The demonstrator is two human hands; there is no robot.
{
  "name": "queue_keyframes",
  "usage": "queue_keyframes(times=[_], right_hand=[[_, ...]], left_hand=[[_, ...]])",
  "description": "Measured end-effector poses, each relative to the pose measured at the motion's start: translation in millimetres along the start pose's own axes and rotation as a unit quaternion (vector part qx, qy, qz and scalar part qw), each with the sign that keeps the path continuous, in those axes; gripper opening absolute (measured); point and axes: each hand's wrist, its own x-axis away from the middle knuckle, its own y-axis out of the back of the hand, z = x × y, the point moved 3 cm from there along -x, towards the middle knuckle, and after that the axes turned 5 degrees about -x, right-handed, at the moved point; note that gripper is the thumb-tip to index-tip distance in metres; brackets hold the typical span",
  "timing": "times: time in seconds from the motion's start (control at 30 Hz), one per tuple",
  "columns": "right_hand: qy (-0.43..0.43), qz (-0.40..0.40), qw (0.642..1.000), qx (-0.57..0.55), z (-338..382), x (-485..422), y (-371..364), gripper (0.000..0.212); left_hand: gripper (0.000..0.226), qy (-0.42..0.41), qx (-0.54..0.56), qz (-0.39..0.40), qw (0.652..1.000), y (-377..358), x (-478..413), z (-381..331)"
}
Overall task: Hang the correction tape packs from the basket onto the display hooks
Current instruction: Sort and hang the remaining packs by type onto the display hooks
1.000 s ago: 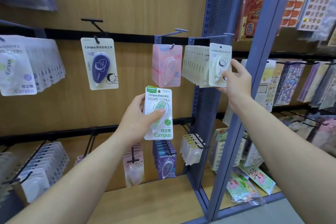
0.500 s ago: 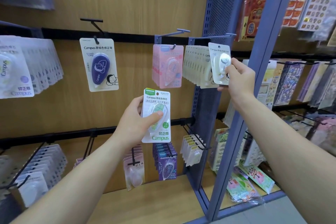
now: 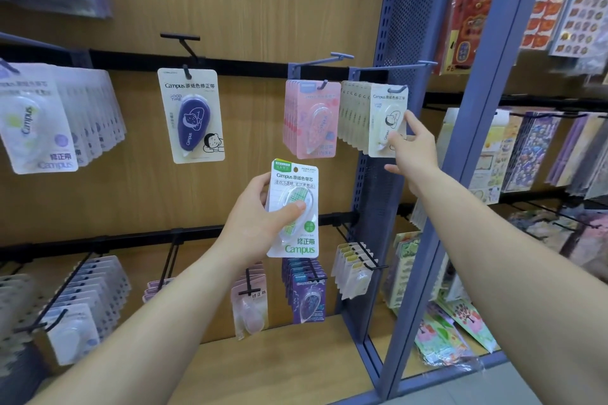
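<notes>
My left hand (image 3: 260,217) grips a white and green Campus correction tape pack (image 3: 293,207) upright in front of the shelf, thumb across its blister. A cream correction tape pack (image 3: 387,118) hangs at the front of the upper right hook (image 3: 396,89), ahead of several matching packs (image 3: 353,115). My right hand (image 3: 411,148) is at this pack's lower right corner, with the thumb lying on its front and the index finger straight up along its edge. No basket is in view.
A pink pack row (image 3: 311,118) and a single purple pack (image 3: 192,115) hang on neighbouring hooks, with white packs (image 3: 49,118) at far left. More packs hang on the lower rail (image 3: 131,237). A blue upright post (image 3: 460,154) separates a sticker rack (image 3: 543,154).
The cream pack went from being held up at the hook tip to hanging on the hook. My right hand's grip loosened and slid lower. My left hand with the green pack barely moved.
</notes>
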Motion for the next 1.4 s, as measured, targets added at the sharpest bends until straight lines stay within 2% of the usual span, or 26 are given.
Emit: queue_keyframes(times=[0.1,0.13,0.2,0.27,0.3,0.4,0.57,0.77,1.13,1.3,1.4], right_hand=[[0.023,-0.067,0.993,0.090,-0.5,20.1,6.5,0.058],[0.017,-0.068,0.994,0.086,-3.4,32.3,8.8,0.060],[0.006,-0.008,1.000,0.015,-8.6,67.1,6.5,0.047],[-0.022,0.095,0.995,-0.030,-14.3,111.2,-2.9,0.023],[-0.033,0.137,0.989,-0.036,-17.1,132.8,-8.2,0.017],[-0.070,0.219,0.970,-0.085,-26.4,184.2,-25.2,0.020],[-0.108,0.204,0.966,-0.118,-53.7,224.4,-37.4,0.028],[-0.164,0.219,0.948,-0.160,-80.9,259.0,-53.1,0.024],[-0.191,0.320,0.914,-0.160,-82.7,317.9,-141.9,0.021],[-0.178,0.360,0.906,-0.136,-80.4,342.3,-181.0,0.023],[-0.168,0.373,0.903,-0.131,-77.6,355.9,-207.9,0.023]], left_hand=[[0.058,0.000,0.007,-0.005,1.000,3.1,3.1,-2.0],[0.059,0.001,0.012,-0.006,1.000,3.8,4.7,-1.9],[0.059,0.007,0.023,-0.006,1.000,4.0,9.0,-0.2],[0.057,0.017,0.035,-0.006,0.999,1.4,16.2,2.7],[0.056,0.022,0.040,-0.007,0.999,-0.9,20.7,4.8],[0.056,0.033,0.047,-0.011,0.998,-9.0,36.2,13.4],[0.055,0.061,0.052,-0.022,0.997,-13.8,70.0,37.2],[0.053,0.104,0.038,-0.033,0.993,8.1,107.0,67.0],[0.056,0.112,-0.043,-0.092,0.988,113.8,172.0,116.3],[0.062,0.120,-0.066,-0.118,0.984,162.3,197.1,135.0],[0.056,0.131,-0.063,-0.147,0.978,188.3,203.5,144.5]])
